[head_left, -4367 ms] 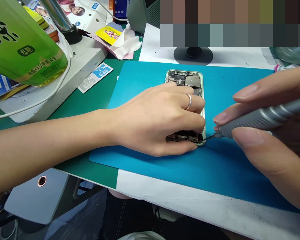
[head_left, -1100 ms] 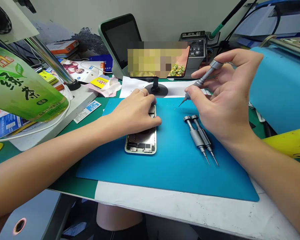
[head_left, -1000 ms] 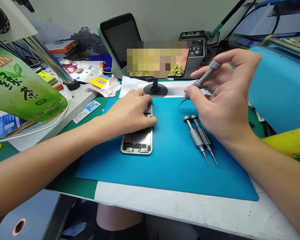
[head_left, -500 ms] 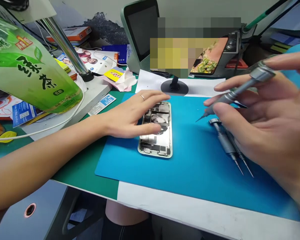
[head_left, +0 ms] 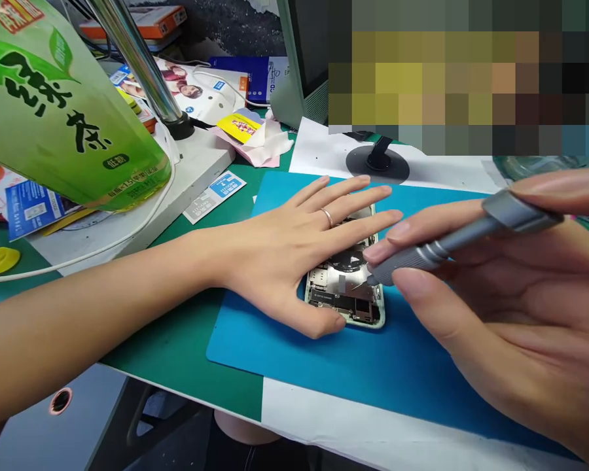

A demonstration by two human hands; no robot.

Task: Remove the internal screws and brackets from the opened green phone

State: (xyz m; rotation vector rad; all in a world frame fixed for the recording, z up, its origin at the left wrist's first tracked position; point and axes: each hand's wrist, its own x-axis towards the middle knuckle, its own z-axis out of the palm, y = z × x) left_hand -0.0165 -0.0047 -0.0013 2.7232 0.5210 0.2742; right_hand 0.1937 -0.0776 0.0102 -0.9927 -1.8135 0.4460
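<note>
An opened phone (head_left: 346,297) lies on a blue mat (head_left: 285,356), its inner parts bare within a pale frame. Across its upper part and left side rests my left hand (head_left: 294,252), fingers spread and stretched out, a ring on one of them. My right hand (head_left: 491,307) pinches a grey precision screwdriver (head_left: 432,252) between thumb and fingers, with the forefinger on its cap. The screwdriver slants down to the left, its thin tip over the phone's middle. Whether the tip touches a part cannot be made out.
A large green tea bottle (head_left: 78,118) leans in at the left beside a metal lamp post (head_left: 137,65). A white cable (head_left: 78,261) crosses there. Behind the mat are white paper (head_left: 319,144) and a dark round stand base (head_left: 377,163). The upper right is pixelated.
My right hand has brought the screwdriver left, over the phone. My left hand has spread out flatter across the phone. The view has shifted, and the spare screwdrivers no longer show.
</note>
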